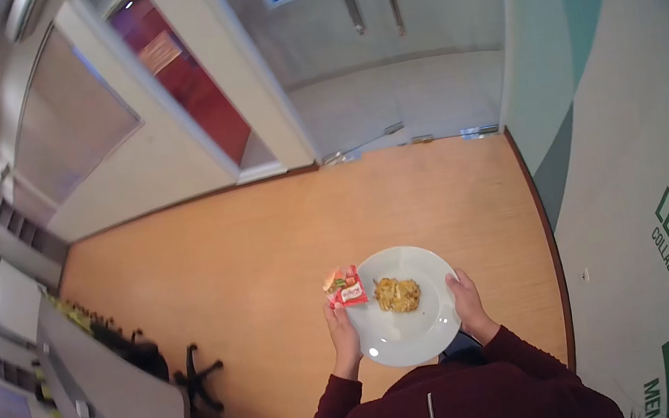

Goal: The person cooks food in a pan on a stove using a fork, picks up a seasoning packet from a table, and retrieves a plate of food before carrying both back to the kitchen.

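Note:
A white plate [415,342] is held in front of my body between both hands. On it lies a clump of golden-brown food [397,295] that looks fried. My left hand [342,333] grips the plate's left rim and also keeps a red printed sachet [345,286] against that edge. The sachet overlaps the rim beside the food. My right hand [469,301] is closed on the right rim, its thumb over the top and the other fingers partly hidden beneath.
Glass double doors [398,52] with metal handles stand ahead across the wooden floor [268,227]. A long table [120,397] and a wheeled chair [195,377] are at the left. A wall [622,166] with printed lettering runs along the right.

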`<state>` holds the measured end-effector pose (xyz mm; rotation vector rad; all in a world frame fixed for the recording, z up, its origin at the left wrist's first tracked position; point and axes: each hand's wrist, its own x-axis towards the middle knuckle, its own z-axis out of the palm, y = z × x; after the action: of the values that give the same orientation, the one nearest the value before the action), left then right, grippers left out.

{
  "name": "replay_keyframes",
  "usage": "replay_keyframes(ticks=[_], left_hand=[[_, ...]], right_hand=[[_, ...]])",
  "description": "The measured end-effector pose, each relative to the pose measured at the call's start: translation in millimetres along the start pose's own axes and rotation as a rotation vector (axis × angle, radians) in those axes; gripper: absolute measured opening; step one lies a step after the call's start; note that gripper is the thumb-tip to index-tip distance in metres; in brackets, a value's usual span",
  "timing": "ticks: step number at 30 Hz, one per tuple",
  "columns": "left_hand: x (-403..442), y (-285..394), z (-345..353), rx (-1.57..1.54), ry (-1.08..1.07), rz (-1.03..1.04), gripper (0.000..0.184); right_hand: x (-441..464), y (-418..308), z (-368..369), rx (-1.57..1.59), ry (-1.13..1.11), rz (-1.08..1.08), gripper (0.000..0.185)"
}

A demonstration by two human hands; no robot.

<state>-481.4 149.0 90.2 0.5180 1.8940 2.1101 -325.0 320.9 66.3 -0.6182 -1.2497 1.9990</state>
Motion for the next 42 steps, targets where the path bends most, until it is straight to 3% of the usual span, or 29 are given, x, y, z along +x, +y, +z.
replay_keyframes(ticks=[6, 10, 18, 25, 28, 31, 33, 39, 42], left_hand=[[11, -19, -26, -0.072, -0.151, 0.03, 0.028], [5, -27, -59, -0.161, -0.174, 0.051, 0.026], [-39, -16, -94, -0.256, -0.011, -0.02, 0.023], [-47, -18, -100, -0.105, 0.066, 0.091, 0.021], [-47, -7, -99, -0.086, 0.054, 0.115, 0.024], [-53, -3, -102, -0.03, 0.033, 0.187, 0.025], [-57, 3, -101, -0.054, 0.017, 0.204, 0.022], [-93, 31, -113, -0.049, -0.059, 0.197, 0.021], [-96, 37, -120, -0.078, -0.077, 0.191, 0.022]], right_hand=[[-42, 8, 26, -0.026, 0.151, -0.111, 0.018], [-73, 12, 54, -0.027, 0.123, -0.106, 0.017], [-97, 13, 60, -0.21, -0.097, -0.06, 0.019], [-84, 4, 47, -0.324, -0.276, -0.088, 0.026], [-60, 24, 19, -0.459, -0.263, -0.193, 0.035], [-76, -26, 32, -0.271, -0.164, -0.058, 0.038], [-61, -43, 26, -0.297, -0.088, -0.183, 0.036], [9, -105, 25, -0.759, 0.085, -0.944, 0.022], [31, -172, 58, -0.772, 0.218, -1.077, 0.03]])
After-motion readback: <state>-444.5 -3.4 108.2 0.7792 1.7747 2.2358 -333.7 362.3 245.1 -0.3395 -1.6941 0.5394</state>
